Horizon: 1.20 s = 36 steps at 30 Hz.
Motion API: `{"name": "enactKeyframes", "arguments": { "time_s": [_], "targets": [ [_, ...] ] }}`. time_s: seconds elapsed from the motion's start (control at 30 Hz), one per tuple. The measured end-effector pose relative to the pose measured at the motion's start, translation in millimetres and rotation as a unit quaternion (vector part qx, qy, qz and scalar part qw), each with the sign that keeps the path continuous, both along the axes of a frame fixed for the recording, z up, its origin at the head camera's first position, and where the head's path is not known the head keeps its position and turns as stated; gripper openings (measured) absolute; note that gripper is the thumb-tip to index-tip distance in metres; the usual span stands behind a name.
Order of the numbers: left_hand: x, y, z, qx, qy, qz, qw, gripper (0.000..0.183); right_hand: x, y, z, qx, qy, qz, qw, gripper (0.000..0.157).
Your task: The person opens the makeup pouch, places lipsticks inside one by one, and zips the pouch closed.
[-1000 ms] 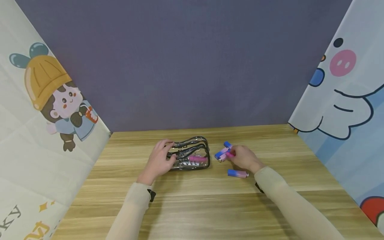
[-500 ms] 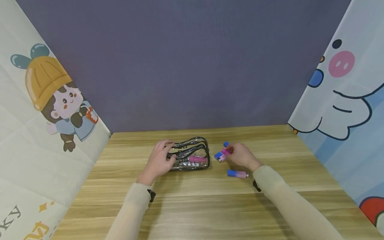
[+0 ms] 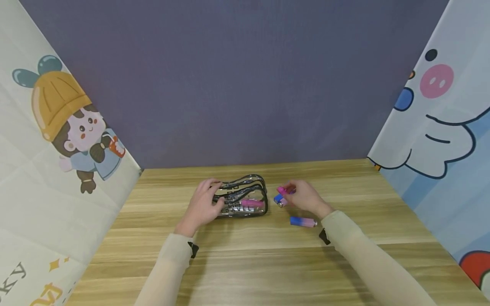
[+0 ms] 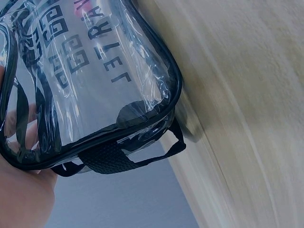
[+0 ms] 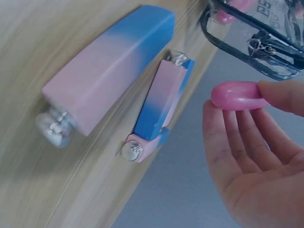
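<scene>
A clear plastic travel pouch [image 3: 238, 208] with black trim lies on the table, its top side gaping. My left hand [image 3: 202, 205] holds the pouch at its left end, thumb and fingers at the opening's edge. Through the plastic shows a pink tube [image 3: 252, 203]. My right hand [image 3: 306, 198] pinches a glossy pink rounded tube [image 5: 235, 95] between thumb and fingertips, a little above the table and right of the pouch. Below that hand lie blue-and-pink square lipstick-like tubes [image 5: 159, 97] with silvery ends, one across another. Part of the pink tube is hidden by the thumb.
Another blue-and-pink tube [image 3: 303, 221] lies apart, nearer the front of the wooden table [image 3: 245, 263]. A dark grey panel [image 3: 252, 85] stands at the back, with printed cartoon sheets at the left [image 3: 30, 204] and right [image 3: 459, 178].
My right hand has picked the pink tube up from among the blue-and-pink tubes and moved it slightly left, toward the pouch. The left hand and pouch have stayed in place.
</scene>
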State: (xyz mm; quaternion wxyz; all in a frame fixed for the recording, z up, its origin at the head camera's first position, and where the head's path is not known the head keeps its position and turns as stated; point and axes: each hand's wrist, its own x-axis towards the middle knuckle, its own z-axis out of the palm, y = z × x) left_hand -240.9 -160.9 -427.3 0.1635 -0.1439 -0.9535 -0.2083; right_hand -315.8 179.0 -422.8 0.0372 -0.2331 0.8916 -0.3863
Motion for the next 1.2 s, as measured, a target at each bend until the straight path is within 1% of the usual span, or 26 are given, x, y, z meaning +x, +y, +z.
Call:
{"name": "enactKeyframes", "arguments": {
  "time_s": [0.2,0.37,0.63,0.8,0.97,1.2],
  "targets": [
    [0.7,0,2.1,0.000,-0.005,0.002,1.0000,0.054,1.8,-4,2.8,-0.022,-0.010,-0.001,1.000,0.027],
    [1.1,1,2.5,0.001,-0.001,0.000,1.0000,0.054,3.1,-9,4.2,-0.040,-0.019,-0.006,0.999,0.031],
    [1.4,1,2.9,0.009,-0.002,-0.002,1.0000,0.053,4.1,-16,8.5,-0.088,-0.028,-0.002,0.996,0.032],
    [1.4,1,2.1,0.007,-0.002,-0.001,1.0000,0.053,6.6,-22,11.6,-0.107,-0.016,-0.004,0.994,0.034],
    [2.0,1,2.5,0.007,-0.004,0.000,1.0000,0.053,8.7,-27,14.3,-0.128,-0.003,-0.003,0.992,0.030],
    [1.8,2,2.4,0.006,-0.006,0.003,1.0000,0.054,10.8,-33,21.8,-0.131,0.010,-0.005,0.991,0.028]
  ]
}}
